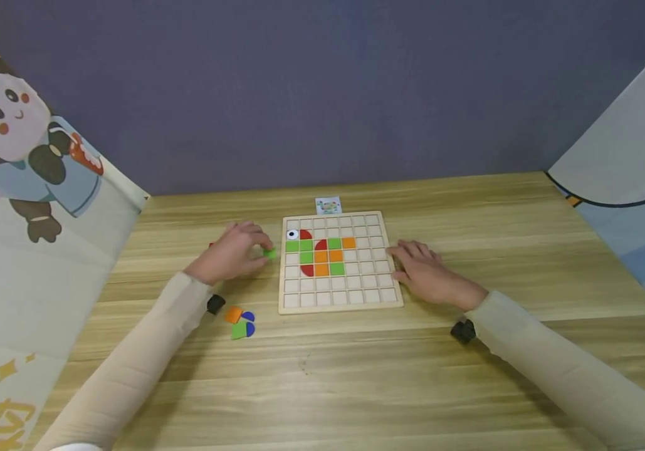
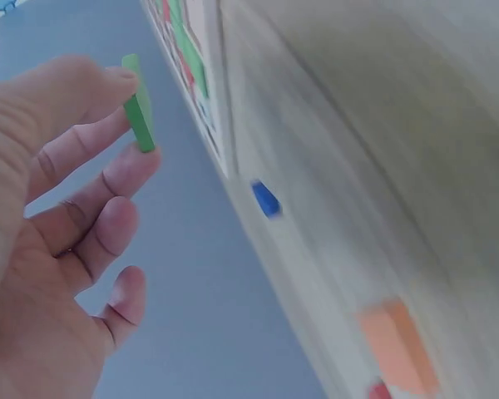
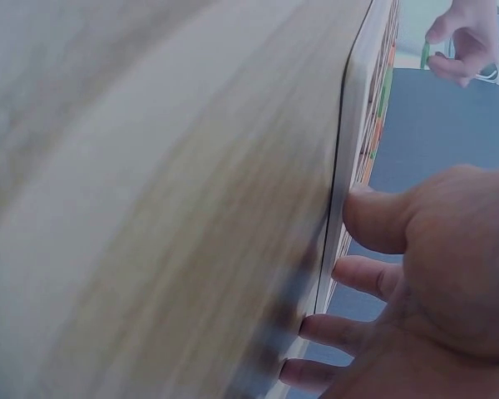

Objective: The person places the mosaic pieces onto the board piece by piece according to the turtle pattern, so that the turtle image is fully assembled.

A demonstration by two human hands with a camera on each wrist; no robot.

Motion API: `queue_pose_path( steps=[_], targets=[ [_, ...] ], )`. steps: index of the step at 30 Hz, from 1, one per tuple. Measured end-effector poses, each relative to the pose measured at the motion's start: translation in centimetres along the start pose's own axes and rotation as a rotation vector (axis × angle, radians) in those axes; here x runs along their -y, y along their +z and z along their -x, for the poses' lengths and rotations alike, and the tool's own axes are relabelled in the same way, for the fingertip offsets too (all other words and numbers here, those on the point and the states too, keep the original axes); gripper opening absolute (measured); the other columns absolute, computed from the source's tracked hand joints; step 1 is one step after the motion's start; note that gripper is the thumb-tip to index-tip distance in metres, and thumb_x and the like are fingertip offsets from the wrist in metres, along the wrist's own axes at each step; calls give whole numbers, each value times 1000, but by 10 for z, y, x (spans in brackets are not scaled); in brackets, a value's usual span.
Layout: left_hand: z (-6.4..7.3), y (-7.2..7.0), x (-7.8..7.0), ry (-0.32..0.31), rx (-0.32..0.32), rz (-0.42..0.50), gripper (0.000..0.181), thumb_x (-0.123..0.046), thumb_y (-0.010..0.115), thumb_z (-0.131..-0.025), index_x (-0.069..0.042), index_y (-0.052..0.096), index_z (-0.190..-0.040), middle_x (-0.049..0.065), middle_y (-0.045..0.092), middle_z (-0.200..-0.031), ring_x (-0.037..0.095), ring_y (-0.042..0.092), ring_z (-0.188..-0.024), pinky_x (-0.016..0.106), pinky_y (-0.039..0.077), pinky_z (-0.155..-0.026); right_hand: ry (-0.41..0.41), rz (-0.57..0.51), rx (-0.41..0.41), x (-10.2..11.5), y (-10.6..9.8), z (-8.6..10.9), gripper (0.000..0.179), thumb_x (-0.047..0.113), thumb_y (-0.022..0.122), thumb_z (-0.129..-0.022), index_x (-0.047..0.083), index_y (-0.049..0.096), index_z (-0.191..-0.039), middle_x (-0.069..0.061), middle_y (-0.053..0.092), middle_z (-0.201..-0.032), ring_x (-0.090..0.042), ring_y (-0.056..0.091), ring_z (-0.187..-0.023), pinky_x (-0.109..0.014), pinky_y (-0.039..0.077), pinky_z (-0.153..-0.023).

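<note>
the left hand [image 1: 234,250] pinches a thin, flat, bright-green tile [image 1: 269,253] between thumb and fingertips, just left of the square, pale wooden grid board [image 1: 368,292]. the right hand [image 1: 429,274] is spread, fingers nearly straight, its tips touching the board's right edge. for good placing, i'd grip the tile by its rims, level it over a compartment, and let the right hand brace the board. nearer the wearer than the pinch lie a flat orange square piece [image 1: 234,314] and others. beyond the board sits a small white picture card [image 1: 328,205]; yellow wall lettering [image 1: 5,426], cropped, is unreadable to me.
</note>
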State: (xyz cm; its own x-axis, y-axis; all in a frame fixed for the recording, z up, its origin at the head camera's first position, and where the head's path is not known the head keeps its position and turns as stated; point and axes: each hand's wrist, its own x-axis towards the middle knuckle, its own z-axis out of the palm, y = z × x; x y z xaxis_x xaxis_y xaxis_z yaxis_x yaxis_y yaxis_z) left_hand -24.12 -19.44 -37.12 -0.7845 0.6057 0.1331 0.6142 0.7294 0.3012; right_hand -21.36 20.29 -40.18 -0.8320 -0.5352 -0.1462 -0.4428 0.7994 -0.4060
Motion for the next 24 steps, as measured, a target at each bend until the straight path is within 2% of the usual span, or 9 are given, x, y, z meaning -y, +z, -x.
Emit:
queue_pose_path(
  steps=[2,4,7,11,15,19,24],
  targets=[
    [-6,1,-6,25,1,-4,15,-14,77,-79,-11,72,-93,-3,65,-95,21,53,-98,63,22,-98,-1,5,-2,-1,0,0,50,21,48,-100,5,30,-144,-28,17,-148,-45,14,-134,-67,16,-98],
    [-14,4,-11,57,1,-13,14,-16,77,-79,-13,73,-92,-4,65,-94,17,51,-93,59,25,-97,-2,9,-3,-1,0,0,50,21,48,-100,4,30,-144,-28,17,-148,-46,14,-134,-67,16,-98],
    [-25,8,-20,107,2,-20,13,-17,78,-78,-14,73,-90,-4,65,-93,18,52,-95,57,26,-95,-3,17,-4,-1,0,0,50,21,48,-100,4,30,-144,-28,17,-148,-45,15,-134,-67,17,-98],
    [-39,13,-34,136,21,-17,11,-20,77,-79,-15,73,-89,-6,65,-93,20,54,-99,58,25,-98,0,21,-3,-2,0,0,50,22,48,-100,5,30,-144,-28,17,-148,-46,14,-134,-67,16,-98],
    [-53,18,-49,165,33,-18,10,-20,77,-81,-16,74,-89,-6,65,-95,16,52,-95,53,28,-96,5,21,0,-1,1,0,50,22,48,-100,5,30,-144,-27,17,-148,-46,13,-134,-68,16,-98],
    [-65,24,-63,214,43,-58,8,-20,76,-81,-16,74,-88,-6,64,-88,13,47,-85,43,30,-85,4,29,-4,-1,1,-2,50,22,48,-100,5,30,-144,-27,18,-148,-45,14,-134,-68,17,-97],
    [-81,31,-75,265,71,-106,8,-22,75,-82,-18,74,-88,-9,62,-82,12,43,-77,35,24,-73,2,28,-10,-1,1,-2,50,22,48,-100,5,31,-143,-27,19,-148,-45,15,-134,-68,18,-97]
  ],
)
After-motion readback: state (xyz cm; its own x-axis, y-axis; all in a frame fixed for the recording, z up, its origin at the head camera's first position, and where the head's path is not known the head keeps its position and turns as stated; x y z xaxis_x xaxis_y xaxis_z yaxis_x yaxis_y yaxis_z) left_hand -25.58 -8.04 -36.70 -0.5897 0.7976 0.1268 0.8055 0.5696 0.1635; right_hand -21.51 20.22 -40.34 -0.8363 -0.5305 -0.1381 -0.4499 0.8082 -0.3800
